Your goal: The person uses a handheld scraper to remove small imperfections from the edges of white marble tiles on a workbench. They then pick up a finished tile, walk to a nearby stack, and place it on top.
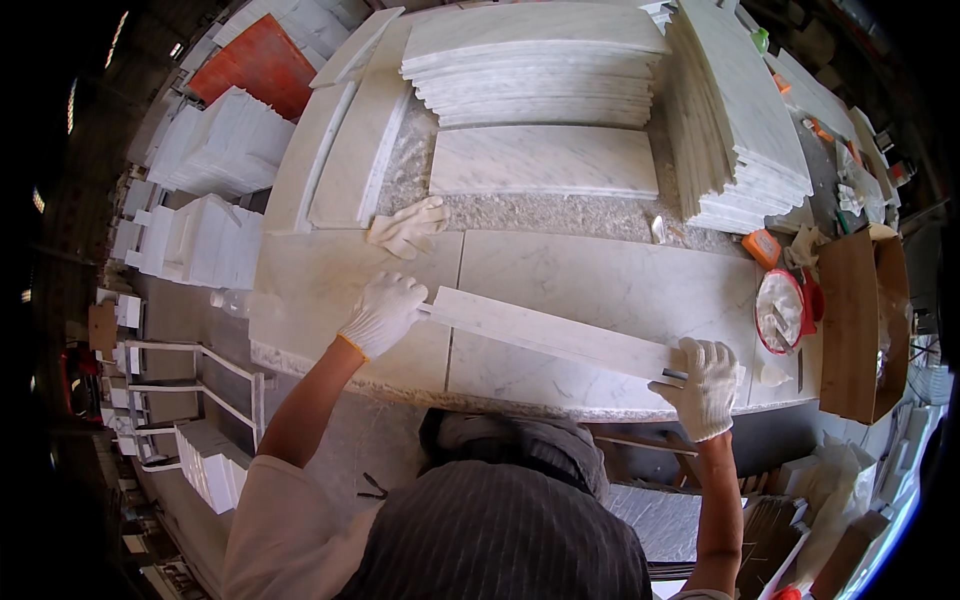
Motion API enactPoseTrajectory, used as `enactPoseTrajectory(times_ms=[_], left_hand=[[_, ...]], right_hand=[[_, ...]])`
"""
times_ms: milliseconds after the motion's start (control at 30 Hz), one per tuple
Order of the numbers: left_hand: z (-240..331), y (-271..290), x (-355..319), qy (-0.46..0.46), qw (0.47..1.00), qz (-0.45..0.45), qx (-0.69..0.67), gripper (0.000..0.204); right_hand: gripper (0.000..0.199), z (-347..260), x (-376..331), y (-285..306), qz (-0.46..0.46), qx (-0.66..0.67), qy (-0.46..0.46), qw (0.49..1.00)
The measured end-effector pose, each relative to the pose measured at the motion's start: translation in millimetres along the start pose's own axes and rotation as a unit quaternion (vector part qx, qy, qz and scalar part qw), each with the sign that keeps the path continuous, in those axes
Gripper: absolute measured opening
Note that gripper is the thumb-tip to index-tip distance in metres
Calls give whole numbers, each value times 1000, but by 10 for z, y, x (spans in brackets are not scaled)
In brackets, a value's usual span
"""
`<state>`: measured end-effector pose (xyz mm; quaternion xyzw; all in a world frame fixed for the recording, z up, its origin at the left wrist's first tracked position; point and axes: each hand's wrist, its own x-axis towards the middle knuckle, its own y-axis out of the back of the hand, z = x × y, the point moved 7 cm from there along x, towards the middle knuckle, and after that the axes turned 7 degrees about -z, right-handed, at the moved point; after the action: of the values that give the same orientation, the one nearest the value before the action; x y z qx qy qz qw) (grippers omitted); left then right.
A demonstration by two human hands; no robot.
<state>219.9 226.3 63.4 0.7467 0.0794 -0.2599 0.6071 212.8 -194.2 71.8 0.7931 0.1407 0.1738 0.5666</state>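
A long, narrow white marble strip (555, 332) spans between my two gloved hands over the near edge of the table, its right end lower in view than its left. My left hand (385, 312), in a white knit glove, is closed at the left end of the strip. My right hand (708, 388), gloved the same way, grips the right end. A small dark gap or object shows by the right fingers, too small to name. Under the strip lie pale marble slabs (590, 265) with a seam between them. A loose white glove (408, 226) rests beyond my left hand.
Marble panels are stacked at the back (540, 85) and upright-edged at the right (740, 120). One flat panel (545, 160) lies before the back stack. To the right are a red-rimmed bowl of white paste (779, 305) and a cardboard box (850, 320). A metal frame cart (195, 400) stands at left.
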Motion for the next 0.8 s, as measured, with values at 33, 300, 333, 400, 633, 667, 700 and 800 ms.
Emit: enactPoseTrajectory(times_ms=[33,300,333,400,633,667,700,800], left_hand=[[-11,1,8,-10,1000,2,7,24],[-918,-236,-329,19,994,82,-66,18],[-1197,-371,-401,20,994,88,-70,18],[-1546,-466,-439,20,991,105,-80,21],[-416,54,-161,-107,984,81,-117,21],[-332,45,-140,-128,981,80,-120,21],[-337,-11,-114,-120,986,49,-105,21],[-374,-112,-99,-110,991,-12,-70,21]], right_hand=[[79,27,-16,-25,2,2,0,1000],[73,2,-93,-36,-5,-23,-21,1000],[73,16,-93,-56,-1,-15,-21,1000],[71,49,-60,-80,7,-6,-10,1000],[69,68,-7,-78,2,-3,-5,1000],[68,43,8,-72,0,-3,-3,1000],[68,34,1,-72,-1,-3,-5,1000],[61,37,-13,-59,12,-5,0,1000]])
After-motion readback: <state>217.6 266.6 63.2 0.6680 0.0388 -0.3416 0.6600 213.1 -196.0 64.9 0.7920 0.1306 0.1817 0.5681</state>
